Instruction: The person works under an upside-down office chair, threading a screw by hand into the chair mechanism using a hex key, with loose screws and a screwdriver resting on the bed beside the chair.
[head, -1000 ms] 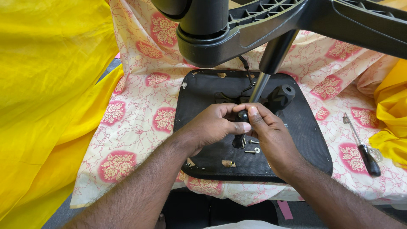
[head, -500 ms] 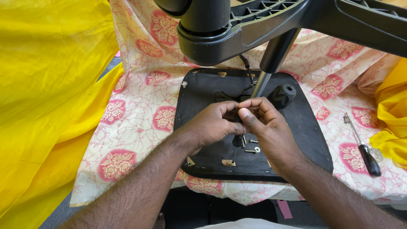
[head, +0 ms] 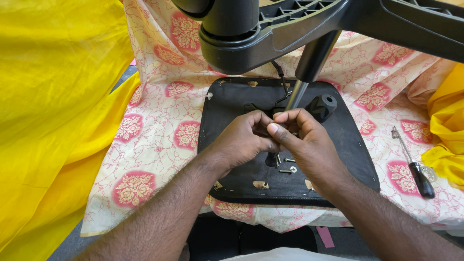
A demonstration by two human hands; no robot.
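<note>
Fingertips (head: 273, 128) of both hands meet in a narrow pinch over the middle of an upturned black seat base (head: 232, 101); whatever small part they grip is hidden between them and cannot be identified. Left hand (head: 241, 140) comes in from the lower left with its fingers curled inward and its thumb set against the right thumb. Right hand (head: 309, 145) comes in from the lower right, its index finger bent over the meeting point.

Just below the fingertips, on the seat base, lie loose bolts and washers (head: 288, 169) beside a short dark upright part. Just above and to the right of the fingers stands a black knob (head: 323, 105) with a round hole in its top. A chrome gas-lift column (head: 295, 94) rises from directly behind the fingers to the dark plastic chair base (head: 270, 34) overhead.

Beneath the seat base spreads a cream cloth with red floral medallions (head: 159, 111). Well to the right of the fingers, on that cloth, lies a screwdriver (head: 411, 162) with a black handle. Yellow fabric (head: 53, 106) fills the far left, and more shows at the right edge.
</note>
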